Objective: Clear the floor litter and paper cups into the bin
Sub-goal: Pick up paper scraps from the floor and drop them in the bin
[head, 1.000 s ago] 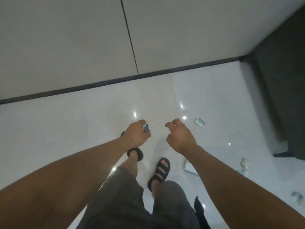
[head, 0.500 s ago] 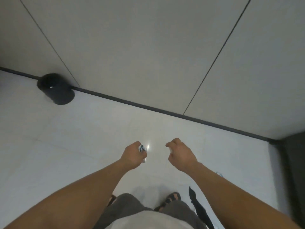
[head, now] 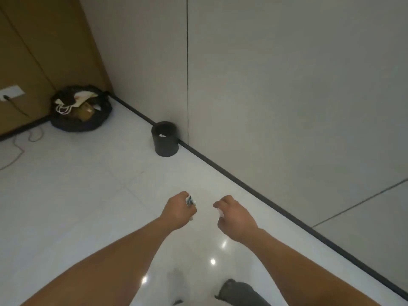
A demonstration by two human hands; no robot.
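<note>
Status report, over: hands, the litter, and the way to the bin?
Left hand grips crumpled litter. Right hand curled, contents unclear. Black bin ahead against the wall, upright. Nothing visible on the floor between.

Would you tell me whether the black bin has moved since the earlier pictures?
No. The black bin stands against the baseboard, just left of the wall seam, as before; only the camera turned.

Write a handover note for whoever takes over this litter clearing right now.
Left hand grips a crumpled scrap of litter. Right hand is curled; whether it holds anything is unclear.
The black bin stands ahead against the wall, something white inside.
Done: scrap picked up. Left: carry it to the bin and drop it in; no other litter shows in this view.
</note>
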